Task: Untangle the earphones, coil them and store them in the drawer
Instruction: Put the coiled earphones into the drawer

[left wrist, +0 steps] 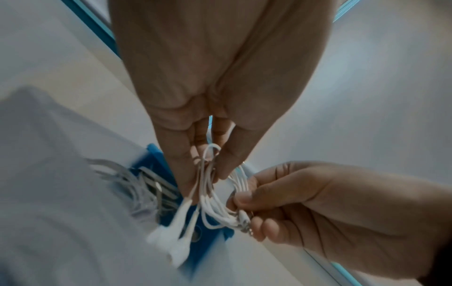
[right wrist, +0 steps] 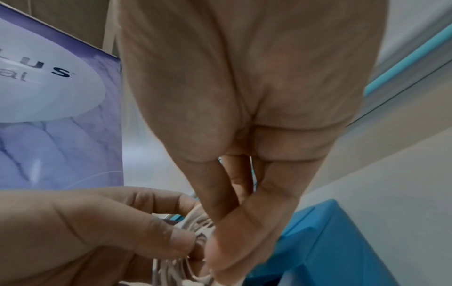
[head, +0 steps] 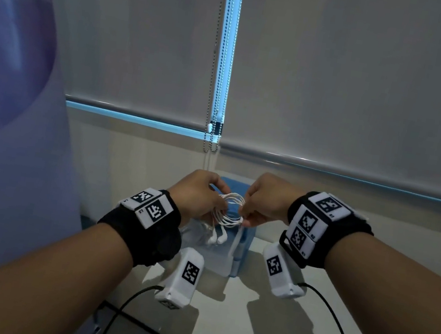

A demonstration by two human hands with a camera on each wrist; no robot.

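Two bare arms reach out from the near edge, each with a black wrist band that has black and white square tags on it. Past them, the left hand [head: 199,196] and the right hand [head: 265,202] meet in the middle, up in the air. Both hands pinch the white earphones [head: 231,209], which are wound into a small round coil between them. The left hand's fingers [left wrist: 227,164] hold the left side of the coil. The right hand's fingers [left wrist: 247,199] hold the right side, where the metal plug sticks out. Two white ear buds [head: 217,237] hang down from the coil on short wires. Right under the hands sits a small blue drawer box [head: 241,253] on a white table [head: 239,324]. Its top drawer is pulled open toward the near side. Far behind are grey window blinds [head: 359,82] with a bead chain [head: 212,78] hanging down. A purple banner [head: 10,73] stands on the left.
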